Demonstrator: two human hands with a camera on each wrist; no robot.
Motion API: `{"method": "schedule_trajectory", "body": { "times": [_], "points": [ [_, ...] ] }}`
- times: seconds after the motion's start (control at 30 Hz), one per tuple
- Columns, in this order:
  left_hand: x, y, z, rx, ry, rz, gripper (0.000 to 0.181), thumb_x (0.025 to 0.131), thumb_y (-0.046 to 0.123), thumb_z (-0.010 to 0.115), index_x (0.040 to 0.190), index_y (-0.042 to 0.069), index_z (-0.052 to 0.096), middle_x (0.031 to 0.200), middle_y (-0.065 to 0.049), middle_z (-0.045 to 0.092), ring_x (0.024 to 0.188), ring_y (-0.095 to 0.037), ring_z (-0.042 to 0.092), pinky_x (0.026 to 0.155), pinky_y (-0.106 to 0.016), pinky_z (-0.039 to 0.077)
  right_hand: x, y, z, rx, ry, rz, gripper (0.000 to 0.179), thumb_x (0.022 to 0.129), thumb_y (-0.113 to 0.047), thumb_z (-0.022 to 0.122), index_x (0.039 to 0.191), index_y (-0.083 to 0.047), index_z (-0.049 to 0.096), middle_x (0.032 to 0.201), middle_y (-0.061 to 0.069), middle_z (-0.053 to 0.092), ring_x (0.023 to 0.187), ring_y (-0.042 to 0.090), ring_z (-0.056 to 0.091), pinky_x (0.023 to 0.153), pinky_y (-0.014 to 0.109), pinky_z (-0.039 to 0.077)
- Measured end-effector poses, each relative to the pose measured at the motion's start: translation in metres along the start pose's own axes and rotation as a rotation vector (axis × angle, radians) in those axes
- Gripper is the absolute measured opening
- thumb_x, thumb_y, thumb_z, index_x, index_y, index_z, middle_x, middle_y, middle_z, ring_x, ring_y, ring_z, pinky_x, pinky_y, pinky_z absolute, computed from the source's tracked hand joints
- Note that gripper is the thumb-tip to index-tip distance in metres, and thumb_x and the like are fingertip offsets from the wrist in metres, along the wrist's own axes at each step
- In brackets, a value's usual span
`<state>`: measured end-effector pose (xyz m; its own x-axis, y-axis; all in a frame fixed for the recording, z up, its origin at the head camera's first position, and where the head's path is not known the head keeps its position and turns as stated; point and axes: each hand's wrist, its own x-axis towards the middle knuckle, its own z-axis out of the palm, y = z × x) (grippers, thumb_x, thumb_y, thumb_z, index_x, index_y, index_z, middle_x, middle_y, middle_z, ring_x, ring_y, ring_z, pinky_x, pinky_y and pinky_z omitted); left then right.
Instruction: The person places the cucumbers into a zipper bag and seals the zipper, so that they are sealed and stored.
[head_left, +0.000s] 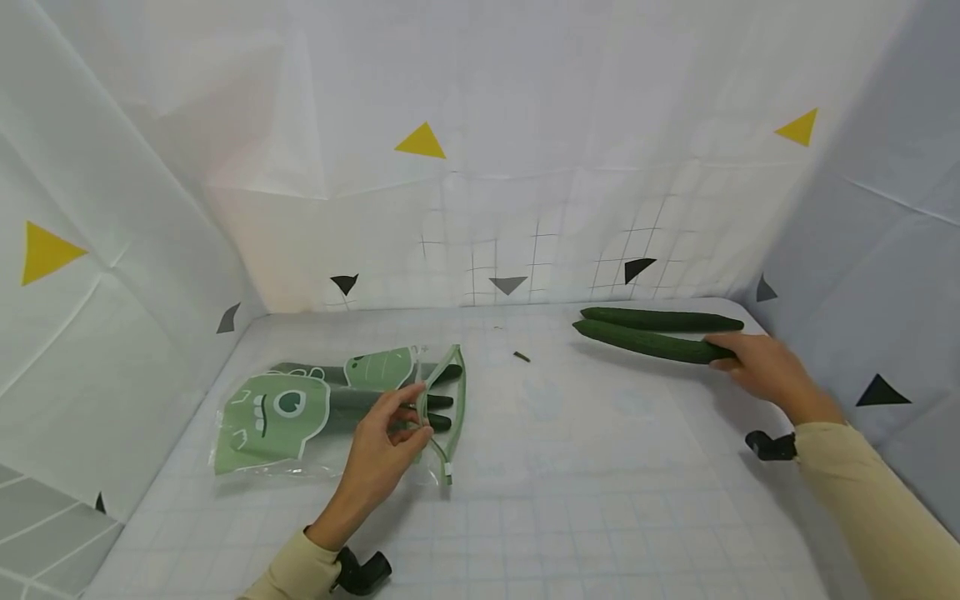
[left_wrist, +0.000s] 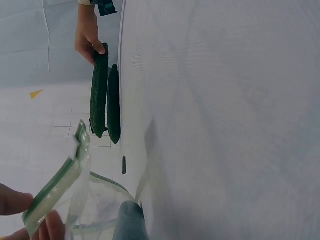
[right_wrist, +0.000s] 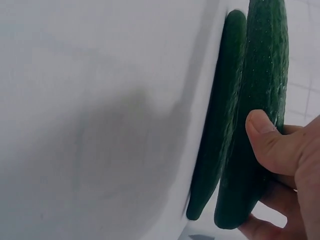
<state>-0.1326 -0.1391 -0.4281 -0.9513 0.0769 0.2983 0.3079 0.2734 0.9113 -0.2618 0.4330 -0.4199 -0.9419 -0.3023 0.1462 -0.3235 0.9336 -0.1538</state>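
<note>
Head view first, and both hands were busy! The left hand [head_left: 381,446] had thumb and fingers closed in a pinch on the rim of a clear zip bag [head_left: 273,417] with a green cartoon print, its mouth parted towards the right. Inside lay dark green cucumbers [head_left: 452,373], their ends showing at the opening. Over on the far right, the right hand [head_left: 768,375] gripped one end of the nearer cucumber [head_left: 645,339], which pointed leftwards, while the farther cucumber [head_left: 660,319] lay just behind it on the white table [head_left: 600,508]. A small green stub [head_left: 522,357] sat between bag and pair.

To the left wrist: thumb and fingertips pressed together on the bag's green zip strip, and a rounded dark end filled the mouth. Beyond, the nearer cucumber hung just off the tabletop, the farther one resting alongside.

Right wrist, close up! The thumb lay across the nearer cucumber, fingers wrapped behind, a firm hold; whether the two cucumbers touched, you couldn't tell.
</note>
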Motion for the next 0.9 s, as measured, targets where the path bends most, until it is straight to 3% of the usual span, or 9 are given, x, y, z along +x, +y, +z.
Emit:
{"method": "schedule_trajectory", "body": {
  "times": [0.3,0.9],
  "points": [
    [0.000,0.000,-0.001,0.001,-0.013,0.032,0.057,0.092,-0.004,0.076,0.145,0.006,0.060,0.135,-0.009,0.058,0.104,-0.025,0.062,0.085,-0.032,0.058,0.000,-0.033,-0.004,0.050,-0.013,0.017,0.048,0.097,-0.011,0.073,0.140,0.006,0.060,0.130,0.033,0.062,0.115,0.055,0.059,0.089,0.068,0.049],
    [0.000,-0.001,-0.001,0.028,-0.019,0.036,0.059,0.090,-0.007,0.076,0.145,0.005,0.060,0.133,-0.010,0.059,0.103,-0.025,0.063,0.085,-0.032,0.059,0.001,-0.103,-0.003,0.131,0.092,-0.097,0.041,0.091,0.000,0.076,0.130,0.009,0.067,0.124,0.028,0.068,0.112,0.047,0.064,0.091,0.064,0.052]
  ]
}}
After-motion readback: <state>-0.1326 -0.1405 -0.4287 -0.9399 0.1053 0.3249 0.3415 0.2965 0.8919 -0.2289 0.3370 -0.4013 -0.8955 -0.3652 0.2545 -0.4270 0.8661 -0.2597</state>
